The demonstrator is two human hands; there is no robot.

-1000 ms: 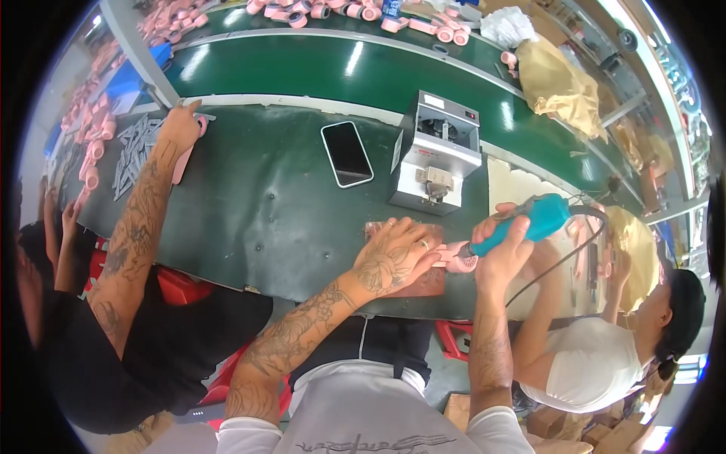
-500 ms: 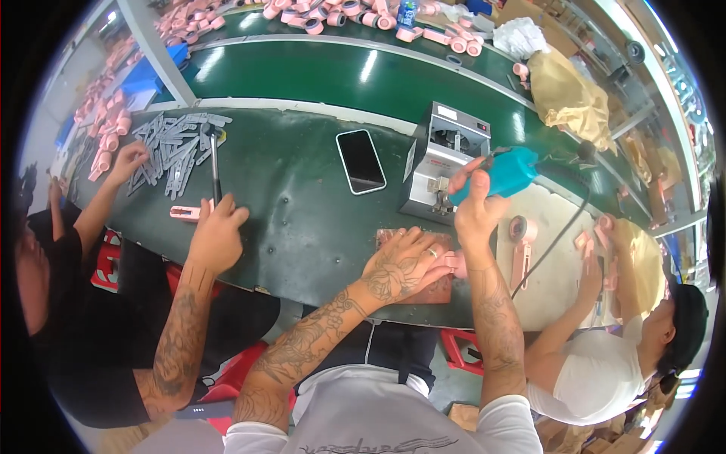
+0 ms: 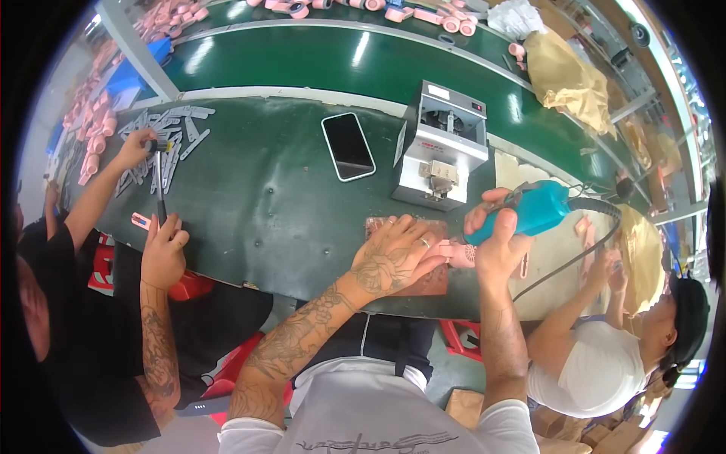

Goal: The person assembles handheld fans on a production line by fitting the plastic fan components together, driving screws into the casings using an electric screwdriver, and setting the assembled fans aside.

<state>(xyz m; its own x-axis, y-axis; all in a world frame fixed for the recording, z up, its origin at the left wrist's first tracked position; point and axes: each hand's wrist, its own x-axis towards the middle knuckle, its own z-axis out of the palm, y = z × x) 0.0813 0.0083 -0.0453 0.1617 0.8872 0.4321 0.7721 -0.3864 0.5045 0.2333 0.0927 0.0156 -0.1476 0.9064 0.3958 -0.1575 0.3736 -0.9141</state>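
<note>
Pink fan point(image 3: 463, 255): lying on its side at the near edge of the bench, its round end pointing right, most of its handle hidden under a hand.
Left hand point(image 3: 393, 253): spread low over the handle, thumb and fingers gripping it; I'd say that is to stop the fan twisting.
Right hand point(image 3: 501, 242): wrapped round the driver, thumb on the near side, probably to steer its weight.
Teal driver point(image 3: 535, 213): slanted, body up to the right, nose down to the left just by the fan; whether the tip touches, I can't tell from here.
Cable point(image 3: 594, 204): leaving the driver's right end, apparently to keep it clear of the fan.
Reddish board point(image 3: 432, 288): under the fan and left hand, likely sparing the bench top.
Grey machine point(image 3: 439, 155): just beyond the board, seemingly within easy reach of the driver.
Phone point(image 3: 349, 146): flat, left of the machine, well apart from the work.
Left co-worker's hands point(image 3: 162, 253): about a dark-handled tool, near the grey strips point(image 3: 181, 144).
Right co-worker point(image 3: 594, 367): at the bench's right end, hands raised near a brown bag point(image 3: 639, 257).
Green belt point(image 3: 287, 64): along the far side.
</note>
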